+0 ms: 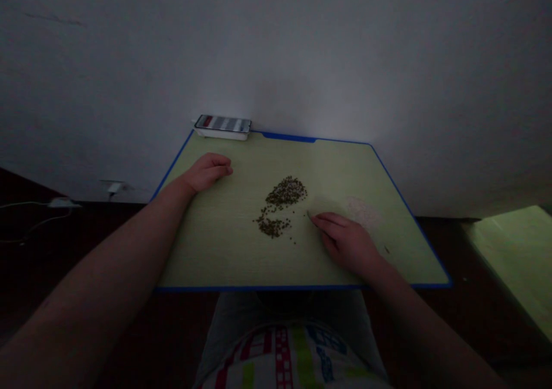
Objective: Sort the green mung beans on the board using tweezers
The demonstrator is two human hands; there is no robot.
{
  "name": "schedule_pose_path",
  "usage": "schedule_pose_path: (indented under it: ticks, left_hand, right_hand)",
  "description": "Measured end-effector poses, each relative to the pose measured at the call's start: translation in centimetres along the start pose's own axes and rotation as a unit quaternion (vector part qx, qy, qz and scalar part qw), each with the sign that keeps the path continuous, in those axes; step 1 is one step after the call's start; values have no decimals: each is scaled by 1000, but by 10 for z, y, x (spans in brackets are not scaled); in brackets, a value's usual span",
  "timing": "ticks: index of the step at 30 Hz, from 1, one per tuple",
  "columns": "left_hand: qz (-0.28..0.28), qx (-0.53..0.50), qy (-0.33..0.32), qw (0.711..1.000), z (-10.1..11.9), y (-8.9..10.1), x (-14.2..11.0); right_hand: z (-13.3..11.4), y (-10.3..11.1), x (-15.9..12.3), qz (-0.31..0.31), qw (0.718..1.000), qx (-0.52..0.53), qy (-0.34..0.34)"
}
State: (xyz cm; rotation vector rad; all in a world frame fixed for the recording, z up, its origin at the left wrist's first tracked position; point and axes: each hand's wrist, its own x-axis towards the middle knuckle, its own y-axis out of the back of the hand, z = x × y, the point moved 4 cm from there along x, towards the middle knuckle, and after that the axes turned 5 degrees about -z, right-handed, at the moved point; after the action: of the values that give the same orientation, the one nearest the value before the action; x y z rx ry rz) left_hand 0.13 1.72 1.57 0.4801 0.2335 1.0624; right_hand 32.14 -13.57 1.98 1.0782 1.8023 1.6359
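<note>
A light wooden-looking tabletop (241,257) with a blue edge lies before me. On its middle is a heap of small dark beans or seeds (272,227), with pale grains (290,191) mixed into its far part. My left hand (210,170) rests left of the heap, fingers curled in, with nothing visible in them. Right of the heap, my right hand (345,238) is closed in a pinch on a thin dark pointed tool (309,214). Only the tool's tip shows, so its kind is unclear. A spread of pale grains (363,212) lies beyond that hand.
A phone (224,123) with a lit screen lies on a white box (222,134) at the far left corner. The wall (302,56) stands behind the table. A small dark sliver (387,249) lies by my right wrist. White cables (62,203) run at the left.
</note>
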Motion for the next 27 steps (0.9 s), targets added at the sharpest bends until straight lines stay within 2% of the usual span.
schedule_pose_path:
  ticks: [7,13,20,27]
  left_hand:
    - [-5,-6,8,1000,-1,0,0]
    - [2,11,-2,1000,3,1,0]
    - [3,11,-3,1000,0,1,1]
    - [-2,4,3,1000,1,0,1]
  right_hand:
    - [-11,1,0,-36,999,7,14]
    - [-22,0,-4,-38,998,18,37]
    - [-36,-5,11,-75,996,6,57]
    - [-49,-4,26,-103,995,-7,0]
